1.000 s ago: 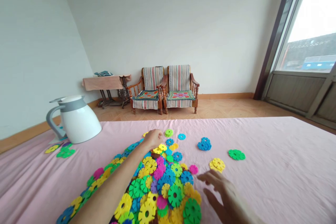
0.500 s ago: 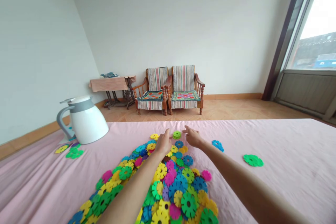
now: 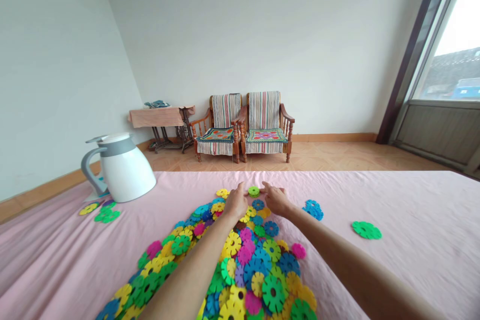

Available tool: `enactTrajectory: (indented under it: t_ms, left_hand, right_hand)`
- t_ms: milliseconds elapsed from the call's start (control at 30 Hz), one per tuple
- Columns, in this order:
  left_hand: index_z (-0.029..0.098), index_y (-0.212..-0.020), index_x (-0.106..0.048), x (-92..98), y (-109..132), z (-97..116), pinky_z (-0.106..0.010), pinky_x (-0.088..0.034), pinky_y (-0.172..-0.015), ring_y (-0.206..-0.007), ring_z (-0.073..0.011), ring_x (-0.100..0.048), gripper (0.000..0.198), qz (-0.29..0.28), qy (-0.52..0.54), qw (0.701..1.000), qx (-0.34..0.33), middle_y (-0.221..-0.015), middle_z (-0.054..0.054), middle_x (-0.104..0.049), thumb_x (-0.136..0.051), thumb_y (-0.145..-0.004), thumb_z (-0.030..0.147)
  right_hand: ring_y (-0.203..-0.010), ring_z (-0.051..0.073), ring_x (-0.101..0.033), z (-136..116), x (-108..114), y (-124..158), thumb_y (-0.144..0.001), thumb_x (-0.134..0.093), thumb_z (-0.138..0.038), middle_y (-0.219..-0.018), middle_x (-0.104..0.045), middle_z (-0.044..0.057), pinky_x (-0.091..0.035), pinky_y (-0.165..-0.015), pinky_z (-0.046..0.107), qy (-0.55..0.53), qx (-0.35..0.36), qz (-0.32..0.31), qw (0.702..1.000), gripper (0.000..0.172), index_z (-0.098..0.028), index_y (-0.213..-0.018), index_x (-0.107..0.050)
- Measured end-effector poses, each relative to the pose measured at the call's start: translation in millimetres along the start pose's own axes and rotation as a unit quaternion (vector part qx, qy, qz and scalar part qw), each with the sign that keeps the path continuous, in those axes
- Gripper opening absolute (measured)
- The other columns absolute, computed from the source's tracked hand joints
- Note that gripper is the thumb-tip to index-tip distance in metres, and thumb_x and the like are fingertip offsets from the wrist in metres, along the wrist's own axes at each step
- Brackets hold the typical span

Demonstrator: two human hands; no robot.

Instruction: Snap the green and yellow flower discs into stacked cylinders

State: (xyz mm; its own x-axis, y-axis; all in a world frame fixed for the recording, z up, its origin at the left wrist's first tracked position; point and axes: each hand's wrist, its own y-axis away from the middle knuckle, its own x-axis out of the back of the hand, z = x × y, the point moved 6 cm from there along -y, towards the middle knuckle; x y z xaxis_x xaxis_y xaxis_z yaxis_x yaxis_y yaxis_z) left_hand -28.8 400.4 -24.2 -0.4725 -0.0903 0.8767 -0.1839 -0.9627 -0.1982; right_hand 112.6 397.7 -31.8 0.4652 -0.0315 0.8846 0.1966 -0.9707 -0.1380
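A light green flower-shaped plastic disc (image 3: 254, 191) lies near the far edge of the cloth, between my hands. My left hand (image 3: 237, 202) is at its left, index finger stretched forward and a lower fingertip close to the disc's edge. From the right, my right hand (image 3: 276, 199) reaches in with fingers apart, one fingertip at or very near the edge. Whether either hand grips the disc is hard to see. Below my wrists spreads a large pile of flower discs (image 3: 246, 252) in green, yellow, blue, pink and purple. My left forearm covers part of it.
A white and grey jug (image 3: 127, 170) stands at the left, with several loose discs (image 3: 107, 216) before it. Blue discs (image 3: 313, 209) and a green disc (image 3: 366, 230) lie right on the pink cloth (image 3: 412, 210). Two wooden armchairs (image 3: 265, 120) stand beyond.
My right hand has come slightly closer to the light green disc. The whole view has shifted a little; the pile looks unchanged.
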Motion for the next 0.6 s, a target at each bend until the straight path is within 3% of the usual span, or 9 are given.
enactTrajectory:
  t_ms: [200,333,433,600]
  left_hand:
    - [0.016,-0.126,-0.043,1.6,4,5,-0.027,-0.041,-0.092,-0.106,-0.0193,-0.057,0.054,0.004,-0.024,1.000,-0.013,-0.106,-0.009,-0.066,-0.046,-0.075,0.002]
    - [0.016,-0.125,-0.045,7.8,-2,6,-0.026,-0.041,-0.092,-0.106,-0.0178,-0.057,0.053,-0.006,-0.036,0.999,-0.032,-0.113,-0.008,-0.063,-0.050,-0.074,0.003]
    - [0.018,-0.123,-0.049,13.1,-14,7,-0.026,-0.040,-0.095,-0.109,-0.0191,-0.055,0.053,-0.031,-0.046,0.996,-0.073,-0.119,-0.007,-0.059,-0.056,-0.071,0.007]
    - [0.020,-0.119,-0.054,8.6,-34,13,-0.027,-0.036,-0.099,-0.113,-0.0200,-0.052,0.055,-0.082,-0.048,0.983,-0.159,-0.122,-0.004,-0.059,-0.062,-0.066,0.009]
  right_hand:
    - [-0.111,0.020,-0.053,-5,6,2,-0.077,-0.036,-0.002,-0.113,-0.065,0.010,-0.027,-0.096,0.039,-0.013,0.005,0.018,1.000,0.055,-0.014,-0.131,-0.037]
    - [-0.107,0.019,-0.056,-8,26,16,-0.077,-0.038,-0.004,-0.111,-0.066,0.009,-0.034,-0.092,0.034,-0.038,0.007,0.056,0.998,0.051,-0.013,-0.127,-0.041]
    - [-0.098,0.016,-0.061,-2,47,50,-0.080,-0.038,-0.009,-0.105,-0.068,0.008,-0.040,-0.085,0.028,-0.059,0.013,0.088,0.994,0.042,-0.014,-0.120,-0.047]
    - [-0.083,0.018,-0.066,31,78,146,-0.085,-0.038,-0.022,-0.088,-0.071,0.005,-0.049,-0.076,0.032,-0.092,0.030,0.170,0.981,0.026,-0.020,-0.104,-0.056]
